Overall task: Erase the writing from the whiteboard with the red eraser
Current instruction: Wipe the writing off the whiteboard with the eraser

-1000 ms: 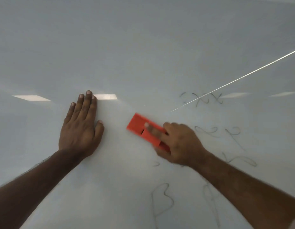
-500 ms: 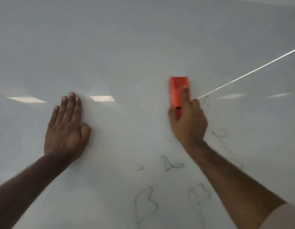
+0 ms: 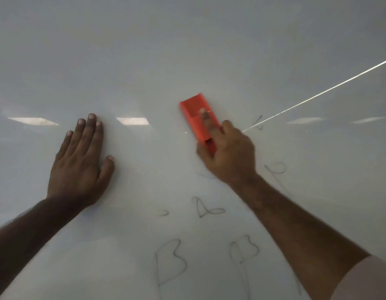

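Right hand [image 3: 228, 153] clamped on the red eraser [image 3: 198, 118], index finger stretched along its top face, thumb tucked against the near left edge, remaining fingers wrapped down the right side. Eraser pressed flat against the whiteboard [image 3: 187, 50], long axis tilted so the far end leans up and to the left, near end buried under the palm. Slightly motion-blurred at the fingertip. Left hand [image 3: 79, 163] spread flat, palm down on the board, fingers together and pointing up, thumb out to the right — gripping nothing. Well apart from the eraser, bare board between the two hands.

Outward from the right hand: a small dark scribble [image 3: 260, 123] just to its right, touching the end of a thin bright streak [image 3: 317, 95] running up toward the right edge. A looped mark [image 3: 276, 169] lower right of the wrist. A faint curved smear just below the heel of the hand, hard to read. Below, between the forearms — a small loop-and-tail mark [image 3: 206, 207] with a tiny curl [image 3: 164, 212] to its left. Nearer still, two larger B-like outlines [image 3: 171, 263], the right one [image 3: 244, 249] beside the right forearm. Pale rectangular light reflections [image 3: 132, 120] just past the left fingertips, more off to both sides. Light sleeve edge [image 3: 365, 280] at the right upper arm.
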### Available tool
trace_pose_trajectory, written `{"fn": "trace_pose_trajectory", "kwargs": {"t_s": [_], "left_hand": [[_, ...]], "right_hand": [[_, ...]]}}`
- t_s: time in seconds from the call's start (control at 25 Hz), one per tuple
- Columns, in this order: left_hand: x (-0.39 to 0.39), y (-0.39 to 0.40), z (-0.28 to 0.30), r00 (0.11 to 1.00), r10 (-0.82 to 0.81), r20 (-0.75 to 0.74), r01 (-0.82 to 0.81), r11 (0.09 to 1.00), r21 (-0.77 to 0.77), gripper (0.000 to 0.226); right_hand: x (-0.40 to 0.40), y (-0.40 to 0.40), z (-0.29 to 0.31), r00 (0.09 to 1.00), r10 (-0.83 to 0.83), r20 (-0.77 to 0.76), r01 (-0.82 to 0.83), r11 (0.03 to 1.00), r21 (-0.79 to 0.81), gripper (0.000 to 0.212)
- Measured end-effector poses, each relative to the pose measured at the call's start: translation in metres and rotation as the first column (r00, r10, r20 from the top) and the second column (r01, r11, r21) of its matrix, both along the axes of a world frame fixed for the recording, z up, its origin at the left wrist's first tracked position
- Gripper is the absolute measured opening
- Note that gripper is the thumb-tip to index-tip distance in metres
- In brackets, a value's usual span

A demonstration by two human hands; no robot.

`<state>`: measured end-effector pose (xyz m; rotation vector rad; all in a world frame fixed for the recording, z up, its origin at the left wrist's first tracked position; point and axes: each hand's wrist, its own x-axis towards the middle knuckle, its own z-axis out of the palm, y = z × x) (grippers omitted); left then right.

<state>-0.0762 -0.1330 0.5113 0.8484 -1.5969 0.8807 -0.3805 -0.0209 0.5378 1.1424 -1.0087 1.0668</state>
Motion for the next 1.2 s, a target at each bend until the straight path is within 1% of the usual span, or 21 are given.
{"fn": "trace_pose_trajectory", "kwargs": {"t_s": [0.08, 0.16, 0.24, 0.32, 0.36, 0.44, 0.52, 0.6, 0.64, 0.72, 0.76, 0.8, 0.88, 0.96, 1.0, 1.08, 1.2], "left_hand": [[0.000, -0.001, -0.001, 1.000, 0.007, 0.012, -0.007, 1.000, -0.013, 0.074], [-0.001, 0.000, -0.002, 1.000, 0.013, -0.004, -0.013, 1.000, -0.015, 0.074], [-0.002, 0.000, -0.003, 1.000, 0.010, -0.026, -0.010, 1.000, -0.017, 0.074], [-0.003, 0.000, -0.003, 0.999, 0.006, -0.038, -0.007, 1.000, -0.019, 0.074], [-0.004, 0.001, -0.003, 0.999, 0.005, -0.039, -0.006, 1.000, -0.017, 0.073], [-0.006, 0.000, -0.003, 0.999, 0.008, -0.050, -0.009, 1.000, -0.019, 0.073], [-0.006, 0.000, -0.004, 0.998, 0.002, -0.056, -0.002, 1.000, -0.015, 0.072], [-0.006, 0.000, -0.006, 0.999, -0.006, -0.051, 0.006, 1.000, -0.010, 0.072], [-0.005, -0.001, -0.007, 0.999, -0.004, -0.051, 0.004, 1.000, -0.007, 0.072], [-0.002, -0.003, -0.006, 0.999, -0.008, -0.053, 0.008, 1.000, -0.010, 0.072], [-0.002, -0.003, -0.006, 0.998, -0.016, -0.053, 0.015, 1.000, -0.010, 0.071], [-0.001, -0.002, -0.006, 0.998, -0.025, -0.050, 0.024, 1.000, -0.011, 0.071], [-0.002, 0.000, -0.006, 0.998, -0.045, -0.044, 0.044, 0.999, -0.017, 0.071], [-0.002, 0.001, -0.008, 0.998, -0.047, -0.042, 0.046, 0.999, -0.019, 0.072], [-0.002, 0.001, -0.008, 0.998, -0.047, -0.043, 0.046, 0.999, -0.020, 0.072], [-0.003, 0.000, -0.008, 0.998, -0.047, -0.049, 0.046, 0.999, -0.021, 0.072], [-0.005, 0.000, -0.010, 0.997, -0.046, -0.059, 0.046, 0.999, -0.013, 0.072]], "right_hand": [[-0.037, 0.010, 0.003, 0.981, -0.028, 0.191, 0.044, 0.996, -0.081, 0.067], [-0.066, 0.019, -0.003, 0.925, 0.003, 0.380, 0.042, 0.993, -0.111, 0.067], [-0.075, 0.022, -0.015, 0.874, 0.030, 0.486, 0.034, 0.992, -0.123, 0.068], [-0.063, 0.019, -0.020, 0.851, 0.080, 0.519, -0.001, 0.989, -0.150, 0.069], [-0.051, 0.016, -0.025, 0.861, 0.085, 0.501, -0.009, 0.988, -0.151, 0.069], [-0.014, 0.004, -0.044, 0.924, 0.078, 0.374, -0.037, 0.993, -0.115, 0.067], [0.032, -0.008, -0.076, 0.976, 0.104, 0.192, -0.103, 0.995, -0.015, 0.067], [0.061, -0.013, -0.108, 0.991, 0.134, 0.019, -0.136, 0.983, 0.124, 0.067], [0.063, -0.014, -0.117, 0.989, 0.132, -0.065, -0.119, 0.977, 0.174, 0.066], [0.049, -0.012, -0.119, 0.973, 0.093, -0.209, -0.048, 0.976, 0.211, 0.065], [0.039, -0.008, -0.115, 0.968, 0.068, -0.241, -0.016, 0.977, 0.211, 0.065], [0.028, -0.004, -0.109, 0.971, 0.051, -0.235, -0.003, 0.980, 0.199, 0.065], [0.000, 0.006, -0.093, 0.994, 0.022, -0.111, -0.007, 0.991, 0.134, 0.066], [-0.040, 0.020, -0.081, 0.997, -0.020, 0.080, 0.015, 0.998, 0.058, 0.067], [-0.062, 0.028, -0.080, 0.984, -0.041, 0.176, 0.038, 0.999, 0.021, 0.067], [-0.098, 0.040, -0.095, 0.932, -0.057, 0.357, 0.074, 0.997, -0.034, 0.066], [-0.117, 0.040, -0.133, 0.803, 0.002, 0.597, 0.074, 0.992, -0.103, 0.068]]}}
